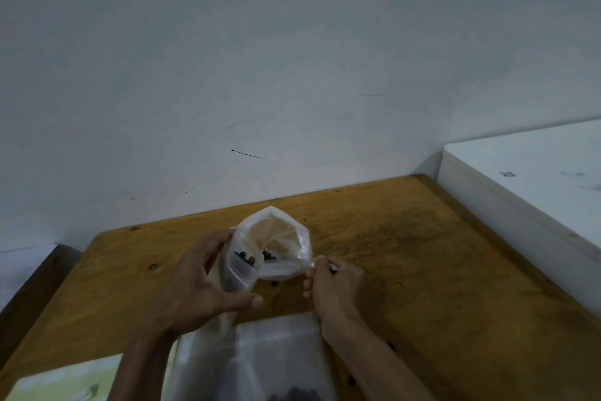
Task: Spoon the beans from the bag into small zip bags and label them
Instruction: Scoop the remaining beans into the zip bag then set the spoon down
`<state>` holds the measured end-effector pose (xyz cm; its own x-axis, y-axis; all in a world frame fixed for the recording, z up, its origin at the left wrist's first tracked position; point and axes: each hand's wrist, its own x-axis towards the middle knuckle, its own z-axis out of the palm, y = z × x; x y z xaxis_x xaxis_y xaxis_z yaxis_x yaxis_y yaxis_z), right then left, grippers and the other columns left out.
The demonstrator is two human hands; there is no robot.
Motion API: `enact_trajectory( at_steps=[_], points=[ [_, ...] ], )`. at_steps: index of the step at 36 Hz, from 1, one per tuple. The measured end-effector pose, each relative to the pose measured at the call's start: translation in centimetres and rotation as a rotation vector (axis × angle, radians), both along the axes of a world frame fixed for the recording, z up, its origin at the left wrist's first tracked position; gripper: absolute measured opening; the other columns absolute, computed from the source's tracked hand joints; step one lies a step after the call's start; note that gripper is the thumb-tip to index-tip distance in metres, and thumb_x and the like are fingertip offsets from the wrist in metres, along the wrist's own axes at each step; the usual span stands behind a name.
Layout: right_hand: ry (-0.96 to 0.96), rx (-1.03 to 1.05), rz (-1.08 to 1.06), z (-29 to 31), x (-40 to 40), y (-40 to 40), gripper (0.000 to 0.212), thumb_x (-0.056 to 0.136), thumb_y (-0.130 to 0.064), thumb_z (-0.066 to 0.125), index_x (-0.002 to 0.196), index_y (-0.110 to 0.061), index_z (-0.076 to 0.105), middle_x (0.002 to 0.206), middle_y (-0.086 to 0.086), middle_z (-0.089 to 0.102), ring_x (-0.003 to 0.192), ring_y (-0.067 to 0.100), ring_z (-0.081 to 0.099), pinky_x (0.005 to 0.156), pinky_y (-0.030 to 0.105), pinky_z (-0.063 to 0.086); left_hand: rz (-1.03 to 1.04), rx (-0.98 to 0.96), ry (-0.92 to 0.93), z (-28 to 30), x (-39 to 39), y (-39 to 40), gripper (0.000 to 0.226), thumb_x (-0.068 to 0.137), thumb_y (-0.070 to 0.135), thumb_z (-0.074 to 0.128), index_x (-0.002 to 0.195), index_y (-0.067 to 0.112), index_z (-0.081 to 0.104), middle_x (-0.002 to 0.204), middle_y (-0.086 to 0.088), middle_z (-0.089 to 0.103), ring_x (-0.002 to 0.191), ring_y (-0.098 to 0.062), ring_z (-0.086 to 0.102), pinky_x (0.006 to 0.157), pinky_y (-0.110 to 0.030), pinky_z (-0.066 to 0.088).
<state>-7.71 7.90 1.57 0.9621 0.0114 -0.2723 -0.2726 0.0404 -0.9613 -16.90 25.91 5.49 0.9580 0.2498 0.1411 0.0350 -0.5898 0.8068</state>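
Two hands up over the desk (406, 238). Left hand (198, 283) wraps the small zip bag (239, 270), thumb under, fingers curled behind, mouth held open with a few dark beans (247, 258) at the rim. Right hand (331, 280) pinched shut on a thin spoon handle (292, 265), tip pointing into the bag mouth; spoon blurred. Larger clear bag (276, 238) sits just behind, touching the small one. Another clear bean bag (279, 361) lies near the desk's front edge, between the forearms. White wall (292, 59) behind, white box (527, 179) at right.
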Motion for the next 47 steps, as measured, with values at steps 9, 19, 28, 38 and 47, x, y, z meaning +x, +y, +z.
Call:
enact_trajectory(
  at_steps=[9,19,28,38,47],
  points=[
    [0.084,0.093,0.029,0.8,0.5,-0.8,0.016,0.096,-0.008,0.060,0.082,-0.011,0.067,0.068,0.007,0.068,0.052,0.010,0.059,0.047,0.020,0.048,0.049,0.030,0.071,-1.0,-1.5,1.4,0.111,0.033,0.061,0.096,0.131,0.040,0.049,0.130,0.016,0.058,0.122,-0.011,0.056,0.102,-0.045,0.051],
    [0.079,0.173,0.037,1.5,1.5,-1.1,0.010,0.096,-0.007,0.061,0.090,-0.008,0.068,0.062,0.004,0.066,0.046,0.006,0.057,0.045,0.021,0.049,0.042,0.119,0.085,-1.2,-2.2,1.1,0.111,0.033,0.066,0.094,0.130,0.046,0.044,0.129,0.026,0.052,0.120,-0.004,0.054,0.100,-0.041,0.052],
    [0.018,0.189,0.043,2.3,2.0,-1.2,0.015,0.096,-0.006,0.061,0.083,-0.005,0.069,0.057,0.002,0.065,0.047,0.008,0.057,0.048,0.024,0.050,0.037,0.190,0.070,-0.9,-2.0,0.3,0.113,0.036,0.063,0.092,0.135,0.038,0.043,0.131,0.021,0.048,0.116,-0.004,0.051,0.095,-0.032,0.051],
    [0.042,0.192,0.037,2.4,2.7,-0.8,0.013,0.096,-0.005,0.061,0.085,-0.003,0.069,0.062,0.005,0.066,0.046,0.008,0.059,0.048,0.023,0.051,0.043,0.194,0.071,-0.2,-1.8,-0.2,0.114,0.035,0.063,0.091,0.135,0.037,0.043,0.128,0.028,0.045,0.113,0.007,0.048,0.088,-0.017,0.045],
    [-0.163,0.084,0.010,2.0,2.4,-2.2,0.017,0.097,-0.012,0.060,0.084,-0.010,0.070,0.060,0.004,0.068,0.050,0.014,0.061,0.052,0.029,0.052,0.080,0.224,0.099,0.1,-1.9,-0.7,0.116,0.039,0.059,0.092,0.140,0.035,0.040,0.133,0.023,0.041,0.116,-0.005,0.046,0.086,-0.014,0.039]
  ],
)
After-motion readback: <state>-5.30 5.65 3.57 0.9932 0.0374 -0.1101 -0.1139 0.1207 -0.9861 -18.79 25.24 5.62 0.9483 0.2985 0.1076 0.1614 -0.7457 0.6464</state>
